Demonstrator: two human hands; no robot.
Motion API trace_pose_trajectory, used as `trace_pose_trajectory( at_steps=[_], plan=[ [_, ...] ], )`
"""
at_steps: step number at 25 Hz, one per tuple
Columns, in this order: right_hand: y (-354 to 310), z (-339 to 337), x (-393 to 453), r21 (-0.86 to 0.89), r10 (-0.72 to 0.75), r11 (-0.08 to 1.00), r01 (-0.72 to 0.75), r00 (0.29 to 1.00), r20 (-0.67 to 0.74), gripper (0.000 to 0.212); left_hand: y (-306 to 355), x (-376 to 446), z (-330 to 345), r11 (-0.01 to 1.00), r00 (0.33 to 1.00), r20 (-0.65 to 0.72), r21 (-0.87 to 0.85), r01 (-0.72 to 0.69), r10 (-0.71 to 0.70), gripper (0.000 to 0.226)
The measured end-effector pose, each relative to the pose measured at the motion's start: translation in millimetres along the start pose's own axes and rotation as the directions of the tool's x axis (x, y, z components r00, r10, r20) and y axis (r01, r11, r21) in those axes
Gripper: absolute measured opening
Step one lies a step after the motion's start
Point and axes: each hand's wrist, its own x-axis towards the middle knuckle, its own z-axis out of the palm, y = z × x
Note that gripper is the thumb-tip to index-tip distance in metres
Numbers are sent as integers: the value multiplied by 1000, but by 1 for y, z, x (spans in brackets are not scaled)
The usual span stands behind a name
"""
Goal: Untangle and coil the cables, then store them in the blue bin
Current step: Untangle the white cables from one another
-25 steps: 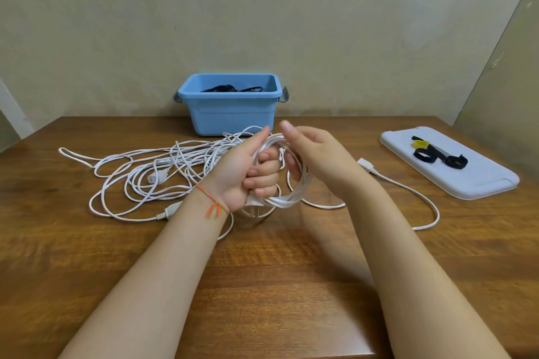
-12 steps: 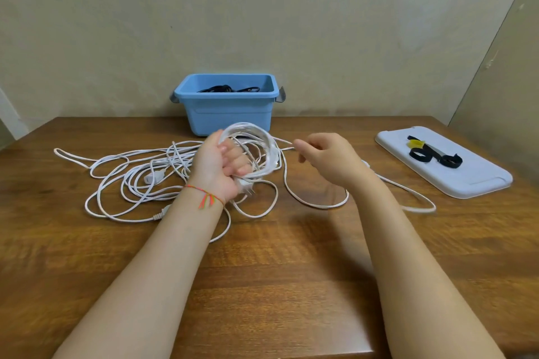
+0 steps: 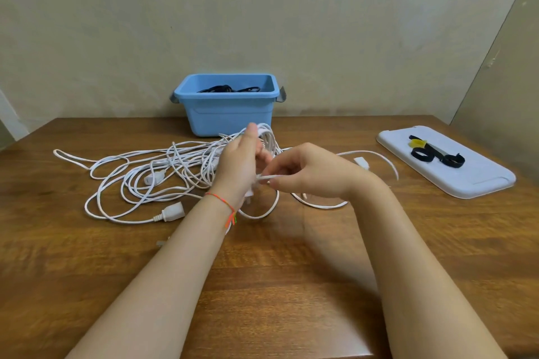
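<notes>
Coiling the white cable, with most of the tangle not yet wound

The left hand [image 3: 243,165] has its grip clenched round a small coil [image 3: 267,137] of white cable held just above the tabletop [image 3: 291,285], while the right hand [image 3: 315,172] pinches a strand of the same cable beside it, apparently feeding on another loop. To the left, a large loose tangle of white cable [image 3: 151,175] sprawls over the wood, its connectors lying free. The blue bin [image 3: 227,114] stands at the back against the wall and already holds dark cables [image 3: 227,88]. Ties [image 3: 431,153] wait on the pale lid [image 3: 466,181] to the right. By my judgement roughly the early part: winding, securing and binning remain
</notes>
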Motion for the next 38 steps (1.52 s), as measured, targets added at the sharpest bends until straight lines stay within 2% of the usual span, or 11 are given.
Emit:
trace_pose_trajectory(
  at_steps=[2, 5, 11, 16, 18, 24, 26, 29, 32, 35, 38],
  plan=[
    [-1, -4, -4, 69, -37, 997, 37, 999, -4, 18, -1, -3, 1, 997, 997, 76, 70, 21, -27, 49],
    [8, -9, -1, 197, -42, 977, 79, 981, -189, 10, -3, -4, 0, 988, 958, 252, 94, 119, -139, 50],
    [25, -11, 9, 199, 21, 977, 80, 888, -459, 16, 0, -7, -5, 944, 763, 585, 12, 331, -275, 56],
    [21, -6, 6, 191, 67, 981, -11, 955, -288, 46, 4, -7, -10, 922, 773, 604, -159, 354, -194, 54],
    [18, -5, 5, 213, 48, 977, 4, 970, -239, 40, 4, -7, -8, 895, 798, 568, -223, 385, -202, 55],
    [13, 2, 11, 339, 50, 937, 84, 928, -368, 48, 9, -8, -13, 774, 741, 658, -397, 494, -135, 60],
    [17, 0, 11, 358, 98, 932, 56, 912, -399, 48, 11, -1, -19, 680, 822, 561, -566, 466, -98, 59],
    [37, -10, 13, 151, 225, 973, -174, 861, -456, 31, 10, 15, -33, 593, 967, 127, -770, 236, -221, 56],
    [53, -19, 14, 54, 288, 952, -302, 818, -498, 14, 10, 21, -40, 698, 916, -261, -715, 28, -304, 53],
    [47, -15, 14, -121, 260, 937, -327, 886, -385, 9, 12, 14, -32, 805, 934, -323, -588, -73, -151, 50],
    [30, -8, 10, -182, 145, 968, -175, 975, -167, 12, 9, 9, -21, 936, 972, -223, -322, -141, 69, 47]
  ],
)
